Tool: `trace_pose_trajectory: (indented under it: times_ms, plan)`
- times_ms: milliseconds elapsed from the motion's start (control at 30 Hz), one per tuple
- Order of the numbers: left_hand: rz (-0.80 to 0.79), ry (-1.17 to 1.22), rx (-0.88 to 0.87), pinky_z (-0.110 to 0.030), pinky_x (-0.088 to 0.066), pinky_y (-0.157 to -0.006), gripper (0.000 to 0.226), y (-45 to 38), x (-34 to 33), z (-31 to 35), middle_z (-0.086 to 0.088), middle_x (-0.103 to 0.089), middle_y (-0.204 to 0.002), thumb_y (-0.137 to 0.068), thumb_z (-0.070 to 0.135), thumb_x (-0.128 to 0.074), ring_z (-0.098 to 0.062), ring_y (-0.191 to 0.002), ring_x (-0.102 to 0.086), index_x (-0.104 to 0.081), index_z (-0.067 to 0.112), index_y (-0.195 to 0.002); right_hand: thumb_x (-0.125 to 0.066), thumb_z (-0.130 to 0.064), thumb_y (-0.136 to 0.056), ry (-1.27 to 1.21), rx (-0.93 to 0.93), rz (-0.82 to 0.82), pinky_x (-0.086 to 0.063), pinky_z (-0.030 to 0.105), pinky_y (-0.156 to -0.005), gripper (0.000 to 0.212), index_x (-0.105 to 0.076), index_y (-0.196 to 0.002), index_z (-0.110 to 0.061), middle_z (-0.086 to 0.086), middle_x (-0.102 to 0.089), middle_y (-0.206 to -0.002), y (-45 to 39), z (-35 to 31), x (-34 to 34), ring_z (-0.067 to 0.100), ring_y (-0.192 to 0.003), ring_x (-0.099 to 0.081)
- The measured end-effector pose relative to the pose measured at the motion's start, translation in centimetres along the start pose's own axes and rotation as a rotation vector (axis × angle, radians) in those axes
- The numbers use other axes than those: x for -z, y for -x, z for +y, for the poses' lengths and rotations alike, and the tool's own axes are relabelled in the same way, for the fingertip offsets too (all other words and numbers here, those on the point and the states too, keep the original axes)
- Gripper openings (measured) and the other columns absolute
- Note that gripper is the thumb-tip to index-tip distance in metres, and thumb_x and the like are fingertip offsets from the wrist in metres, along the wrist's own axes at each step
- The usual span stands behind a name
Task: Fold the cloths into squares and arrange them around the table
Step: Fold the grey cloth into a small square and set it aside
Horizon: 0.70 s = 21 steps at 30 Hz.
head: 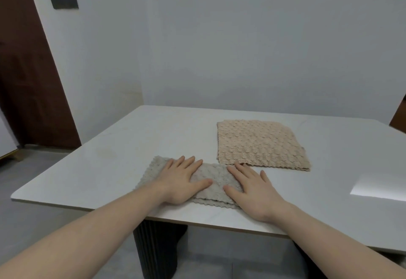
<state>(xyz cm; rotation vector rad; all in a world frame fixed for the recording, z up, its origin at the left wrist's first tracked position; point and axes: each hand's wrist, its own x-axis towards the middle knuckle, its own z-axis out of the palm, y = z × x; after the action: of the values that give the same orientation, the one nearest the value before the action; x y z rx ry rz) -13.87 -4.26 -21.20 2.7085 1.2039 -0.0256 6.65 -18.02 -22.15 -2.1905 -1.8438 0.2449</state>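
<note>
Hands flat — my left hand (pixel 179 182) and right hand (pixel 252 188) press the half-folded grey cloth (pixel 211 176) at the bench (pixel 109 153) edge — beige cloth (pixel 259 144) just beyond, apparently folded square.

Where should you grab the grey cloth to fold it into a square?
Probably by its left short end, pinching both corners there. The grey cloth lies as a long folded strip near the table edge under the flat left hand and right hand. Carrying that end rightward over the other should halve it.
</note>
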Motion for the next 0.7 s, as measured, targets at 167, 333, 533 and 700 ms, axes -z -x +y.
trace_pose_trajectory:
  times_ms: [167,333,533,700]
  plan:
    - [0.013,0.012,0.079,-0.047,0.003,-0.127,0.093,0.0,0.5,-3.6,0.015,-0.003,-0.171,-0.087,0.088,-0.012,-0.017,-0.158,0.000,-0.007,0.036,-0.164,-0.027,-0.070,-0.097,0.008,-0.009,0.000,0.005,0.049,-0.126,0.072,-0.011,-0.161,-0.039,-0.014,0.000,-0.170,0.0,-0.1,0.0,0.009,-0.156,0.005]
    - [0.057,0.068,0.186,-0.048,-0.001,-0.128,0.087,0.8,0.6,-8.2,0.015,-0.006,-0.171,-0.091,0.084,-0.018,-0.014,-0.158,-0.004,-0.012,0.036,-0.163,-0.031,-0.073,-0.094,-0.019,-0.048,0.035,0.003,0.047,-0.127,0.079,-0.013,-0.161,-0.036,-0.011,-0.006,-0.170,0.2,-0.1,0.0,0.009,-0.156,0.000]
    - [0.211,0.165,0.192,-0.043,-0.008,-0.128,0.073,1.9,-0.2,-9.6,0.012,-0.022,-0.168,-0.098,0.073,-0.030,-0.012,-0.156,-0.014,-0.028,0.034,-0.159,-0.032,-0.072,-0.095,-0.145,-0.133,0.074,-0.009,0.041,-0.127,0.081,-0.022,-0.161,-0.025,-0.007,-0.021,-0.167,-0.8,-0.4,0.5,0.012,-0.154,-0.017]
    - [0.268,0.235,0.197,-0.043,-0.009,-0.127,0.065,2.2,-0.1,-9.9,0.009,-0.028,-0.166,-0.099,0.065,-0.039,-0.013,-0.155,-0.018,-0.037,0.033,-0.156,-0.053,-0.054,-0.093,-0.146,-0.234,0.150,-0.038,0.038,-0.107,0.050,-0.054,-0.133,-0.024,-0.002,-0.054,-0.136,-2.1,-0.6,1.0,0.021,-0.127,-0.048]
